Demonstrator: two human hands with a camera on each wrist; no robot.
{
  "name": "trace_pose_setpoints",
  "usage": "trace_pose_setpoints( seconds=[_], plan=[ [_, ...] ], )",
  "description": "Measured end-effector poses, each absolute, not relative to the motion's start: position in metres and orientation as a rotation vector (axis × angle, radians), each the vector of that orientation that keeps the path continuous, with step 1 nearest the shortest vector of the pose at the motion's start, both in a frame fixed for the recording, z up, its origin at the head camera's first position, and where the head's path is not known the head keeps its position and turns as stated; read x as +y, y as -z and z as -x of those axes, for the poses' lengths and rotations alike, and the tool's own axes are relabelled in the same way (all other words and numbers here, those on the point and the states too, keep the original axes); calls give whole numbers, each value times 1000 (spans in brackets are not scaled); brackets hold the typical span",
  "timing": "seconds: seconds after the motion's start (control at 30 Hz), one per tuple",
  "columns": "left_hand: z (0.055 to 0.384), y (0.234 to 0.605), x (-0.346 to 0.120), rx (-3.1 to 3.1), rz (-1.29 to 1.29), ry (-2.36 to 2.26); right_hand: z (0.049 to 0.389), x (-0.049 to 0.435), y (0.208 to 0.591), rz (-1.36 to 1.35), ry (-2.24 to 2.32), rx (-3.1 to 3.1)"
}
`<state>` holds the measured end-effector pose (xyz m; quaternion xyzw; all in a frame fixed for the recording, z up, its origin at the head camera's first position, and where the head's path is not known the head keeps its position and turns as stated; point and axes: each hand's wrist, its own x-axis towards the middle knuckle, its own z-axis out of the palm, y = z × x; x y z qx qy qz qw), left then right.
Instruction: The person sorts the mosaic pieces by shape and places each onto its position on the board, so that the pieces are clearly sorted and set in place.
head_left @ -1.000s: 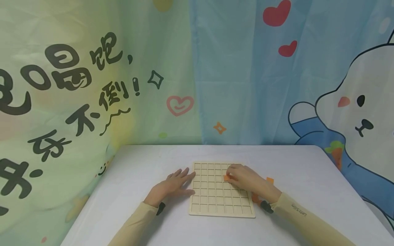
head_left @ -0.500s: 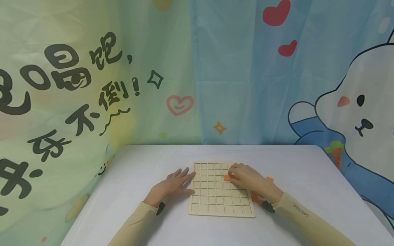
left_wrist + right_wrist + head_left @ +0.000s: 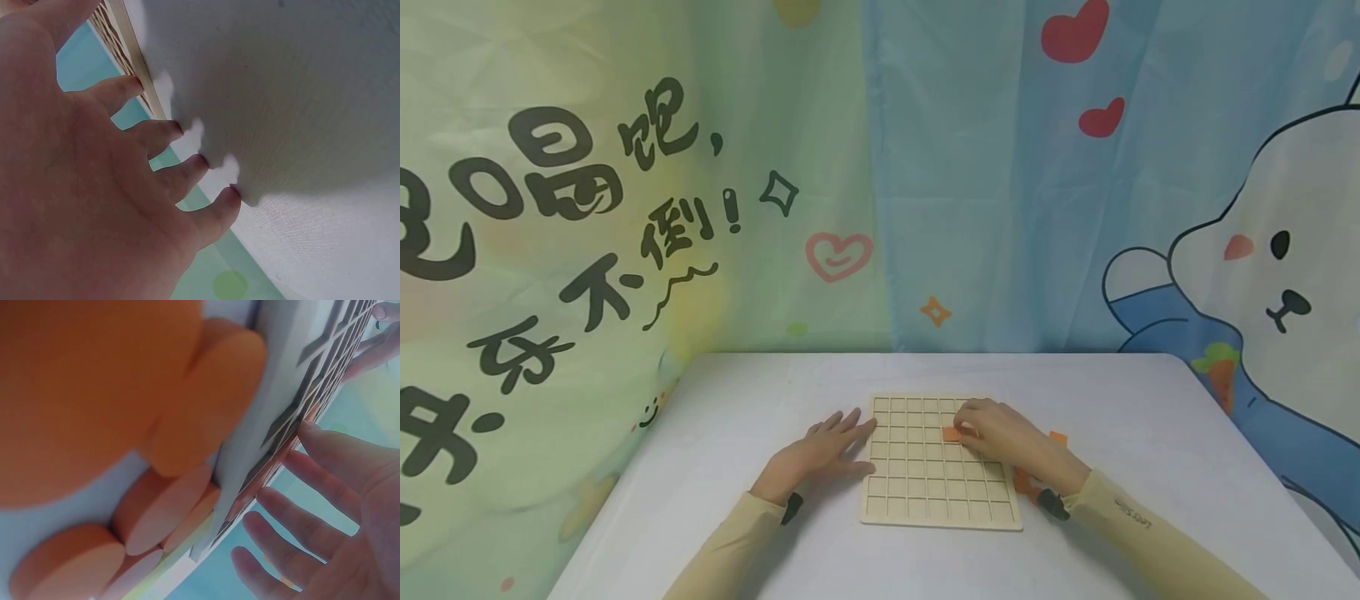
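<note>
A pale wooden board [image 3: 917,489] with a square grid lies on the white table. My left hand [image 3: 816,452] rests beside its left edge, fingers spread, thumb and a fingertip against the rim. In the left wrist view the other fingertips of the left hand [image 3: 94,181] touch the table. Over the board's upper right part, my right hand [image 3: 1003,432] pinches a flat orange piece between thumb and index finger, mostly hidden in the head view. Another orange piece [image 3: 951,434] lies on the grid just left of those fingertips. The remaining fingers of the right hand [image 3: 350,506] are spread.
Right of the board, several orange rounded pieces [image 3: 169,512] lie close together, partly hidden by the right forearm in the head view. One orange piece [image 3: 1057,439] shows beyond the forearm. A printed curtain [image 3: 955,175] hangs behind the white table [image 3: 775,379].
The right hand shifted slightly right, then a little back left. The orange piece by its fingertips came into fuller view and sits slightly further left. The left hand stayed still.
</note>
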<state>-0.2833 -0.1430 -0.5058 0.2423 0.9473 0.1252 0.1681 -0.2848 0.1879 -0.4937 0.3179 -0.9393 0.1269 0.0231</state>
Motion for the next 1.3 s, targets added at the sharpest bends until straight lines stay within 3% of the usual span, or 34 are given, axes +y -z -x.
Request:
trace_pose_setpoints(
  seconds=[0.93,1.3],
  plan=[
    [281,504,-141,2688,-657,-378,275,197,487,-924,-439,-2914],
    [280,501,-141,2683,-656,-384,274,214,484,-738,-471,-3051]
  ],
)
